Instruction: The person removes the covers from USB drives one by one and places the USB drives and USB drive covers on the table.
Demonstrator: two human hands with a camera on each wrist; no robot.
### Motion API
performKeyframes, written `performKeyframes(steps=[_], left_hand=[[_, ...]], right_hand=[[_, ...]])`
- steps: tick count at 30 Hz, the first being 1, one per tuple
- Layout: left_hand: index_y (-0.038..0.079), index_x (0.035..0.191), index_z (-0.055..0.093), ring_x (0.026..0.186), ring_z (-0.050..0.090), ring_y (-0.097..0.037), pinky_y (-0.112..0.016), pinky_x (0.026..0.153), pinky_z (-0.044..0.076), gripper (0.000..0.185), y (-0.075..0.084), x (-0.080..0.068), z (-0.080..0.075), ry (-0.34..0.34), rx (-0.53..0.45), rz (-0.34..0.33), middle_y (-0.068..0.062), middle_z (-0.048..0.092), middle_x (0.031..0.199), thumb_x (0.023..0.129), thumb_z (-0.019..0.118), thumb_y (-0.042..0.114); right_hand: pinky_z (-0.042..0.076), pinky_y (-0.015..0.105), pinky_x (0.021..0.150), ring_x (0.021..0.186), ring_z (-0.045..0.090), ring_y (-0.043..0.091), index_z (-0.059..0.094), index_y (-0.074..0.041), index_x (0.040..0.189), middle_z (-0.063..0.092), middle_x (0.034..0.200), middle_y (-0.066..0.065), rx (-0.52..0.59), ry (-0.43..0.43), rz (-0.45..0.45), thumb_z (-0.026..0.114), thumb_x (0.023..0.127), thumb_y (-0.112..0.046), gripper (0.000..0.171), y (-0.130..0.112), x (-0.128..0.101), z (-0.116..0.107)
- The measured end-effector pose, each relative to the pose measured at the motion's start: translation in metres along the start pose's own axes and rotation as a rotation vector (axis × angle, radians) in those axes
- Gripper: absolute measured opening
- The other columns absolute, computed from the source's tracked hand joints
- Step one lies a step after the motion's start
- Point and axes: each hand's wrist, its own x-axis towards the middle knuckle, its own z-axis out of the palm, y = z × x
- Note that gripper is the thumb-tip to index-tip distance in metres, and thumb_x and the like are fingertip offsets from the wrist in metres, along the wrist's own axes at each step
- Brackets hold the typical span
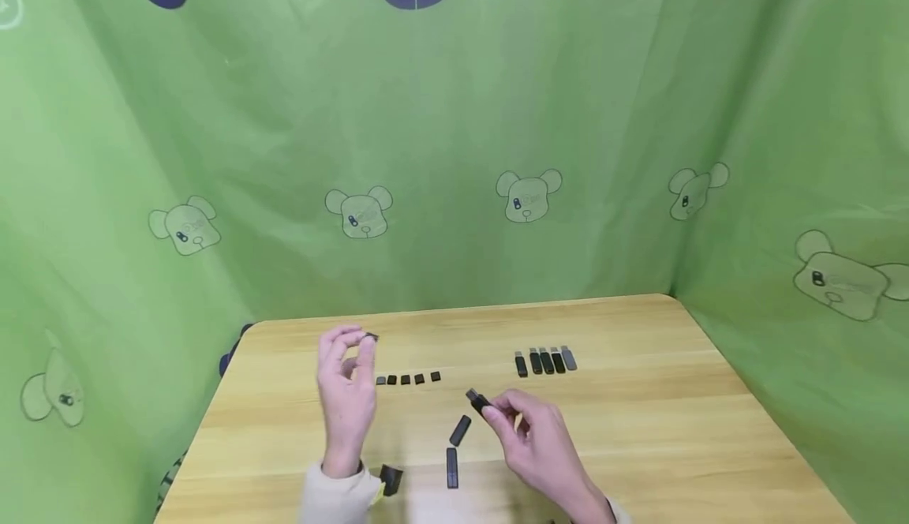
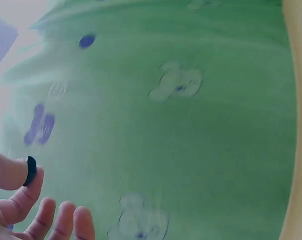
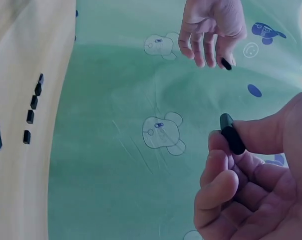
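Looking down from the head camera, I see the left hand raised above the wooden table, at about 9 o'clock from the table's middle. Its thumb and forefinger pinch a small black cap, and the other fingers are loosely spread. In the left wrist view the same cap sits at the tip of the thumb, against the green cloth.

The right hand is at about 5 o'clock from the middle and grips a black stick between thumb and fingers, with its free end pointing up and to the left. In the right wrist view the stick is clamped between the thumb and the curled fingers.

Between the two hands, a row of five small caps lies on the table. At about 1 o'clock, well apart from the hands, a row of five sticks lies side by side. Just beside the right hand, toward 6 o'clock, two more sticks lie on the wood. Near the left sleeve there is a dark object that I cannot identify.
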Motion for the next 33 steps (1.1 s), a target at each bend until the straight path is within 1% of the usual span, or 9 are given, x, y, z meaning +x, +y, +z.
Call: performKeyframes(steps=[3,5,8,14,20,23,27,30,33], left_hand=[[-0.004,0.101,0.068,0.098,0.057,-0.005,-0.019,0.078,0.054,0.016,-0.001,-0.003,0.001,-0.103,0.011,0.003,-0.014,0.060,0.114,0.100,0.062,0.012],[0.000,0.101,0.069,0.094,0.058,-0.006,-0.021,0.074,0.054,0.013,-0.004,-0.009,0.005,-0.140,-0.006,-0.023,-0.017,0.064,0.108,0.099,0.064,0.012],[0.005,0.099,0.070,0.086,0.061,-0.008,-0.022,0.068,0.053,0.010,-0.008,-0.015,0.009,-0.164,-0.021,-0.038,-0.016,0.069,0.097,0.099,0.065,0.013],[0.005,0.096,0.070,0.077,0.067,-0.008,-0.022,0.067,0.053,0.009,-0.013,-0.018,0.011,-0.207,-0.030,-0.013,-0.016,0.073,0.086,0.097,0.067,0.013],[0.005,0.097,0.072,0.077,0.067,-0.005,-0.021,0.069,0.054,0.008,-0.015,-0.021,0.009,-0.211,-0.041,-0.037,-0.022,0.072,0.087,0.096,0.069,0.012],[0.006,0.099,0.073,0.078,0.066,-0.007,-0.022,0.071,0.055,0.009,-0.016,-0.024,0.009,-0.206,-0.030,-0.044,-0.020,0.073,0.088,0.095,0.070,0.013],[0.009,0.101,0.075,0.077,0.066,-0.010,-0.023,0.073,0.055,0.009,-0.018,-0.029,0.009,-0.210,-0.010,-0.049,-0.012,0.073,0.088,0.095,0.071,0.013],[0.012,0.103,0.076,0.078,0.065,-0.011,-0.023,0.074,0.055,0.010,-0.019,-0.033,0.010,-0.221,0.007,-0.053,-0.007,0.074,0.088,0.094,0.071,0.014],[0.014,0.105,0.076,0.078,0.064,-0.009,-0.022,0.075,0.054,0.011,-0.019,-0.036,0.012,-0.230,0.021,-0.053,-0.005,0.074,0.089,0.095,0.071,0.016]], right_hand=[[0.046,0.020,0.049,0.063,0.051,-0.005,0.069,-0.021,0.083,0.061,0.070,-0.016,0.010,0.019,-0.008,0.072,0.093,-0.012,0.014,0.002,0.004,0.004],[0.046,0.020,0.048,0.064,0.051,-0.005,0.069,-0.021,0.083,0.061,0.070,-0.016,0.008,0.026,-0.007,0.072,0.093,-0.012,0.014,0.003,0.005,0.004],[0.046,0.020,0.049,0.065,0.052,-0.006,0.070,-0.020,0.083,0.061,0.070,-0.016,0.002,0.036,0.001,0.072,0.093,-0.012,0.013,0.005,0.007,0.004],[0.049,0.021,0.052,0.066,0.054,-0.004,0.073,-0.013,0.090,0.064,0.072,-0.012,-0.021,0.059,0.020,0.071,0.095,-0.014,0.005,0.011,0.019,-0.005],[0.050,0.021,0.053,0.065,0.056,0.000,0.075,-0.010,0.094,0.067,0.073,-0.005,-0.019,0.092,0.075,0.070,0.096,-0.016,0.008,0.028,0.039,-0.014],[0.049,0.022,0.053,0.062,0.056,0.002,0.075,-0.006,0.098,0.069,0.074,0.000,-0.009,0.097,0.128,0.069,0.097,-0.014,0.010,0.041,0.049,-0.014],[0.049,0.022,0.052,0.061,0.057,0.005,0.073,0.002,0.105,0.071,0.077,0.008,-0.002,0.087,0.219,0.066,0.098,-0.009,0.015,0.060,0.060,-0.012],[0.052,0.021,0.054,0.063,0.062,0.011,0.071,0.005,0.108,0.073,0.082,0.015,0.012,0.078,0.314,0.066,0.098,-0.010,0.019,0.072,0.067,-0.011],[0.055,0.021,0.056,0.066,0.069,0.019,0.070,0.005,0.105,0.075,0.088,0.021,0.045,0.069,0.412,0.068,0.097,-0.013,0.020,0.084,0.071,-0.010]])
